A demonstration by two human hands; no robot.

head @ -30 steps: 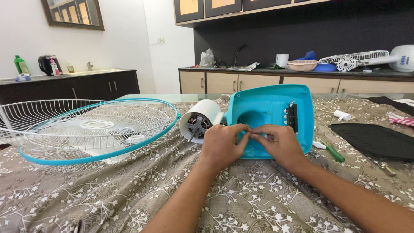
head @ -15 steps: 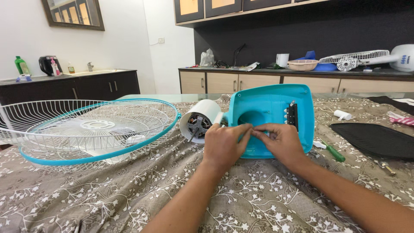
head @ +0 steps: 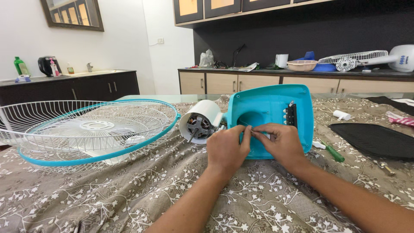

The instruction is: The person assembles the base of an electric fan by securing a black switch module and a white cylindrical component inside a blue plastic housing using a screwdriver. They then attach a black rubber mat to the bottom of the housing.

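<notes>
Clothed table [head: 129, 194]: both hands [head: 226, 149] pinching inside turquoise housing [head: 269, 108]

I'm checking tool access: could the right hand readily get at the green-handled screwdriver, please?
Probably yes: the green-handled screwdriver lies uncovered on the cloth just right of the right hand, with only a small white part beside it.

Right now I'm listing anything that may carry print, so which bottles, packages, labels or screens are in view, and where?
Green bottle: far left on the dark counter, tall, green.
Small bottle: beside a black appliance, white with a pink top.
Clear plastic bag: back counter, crumpled.
White mug: back counter, cylindrical.
No screens or signs in view.
</notes>
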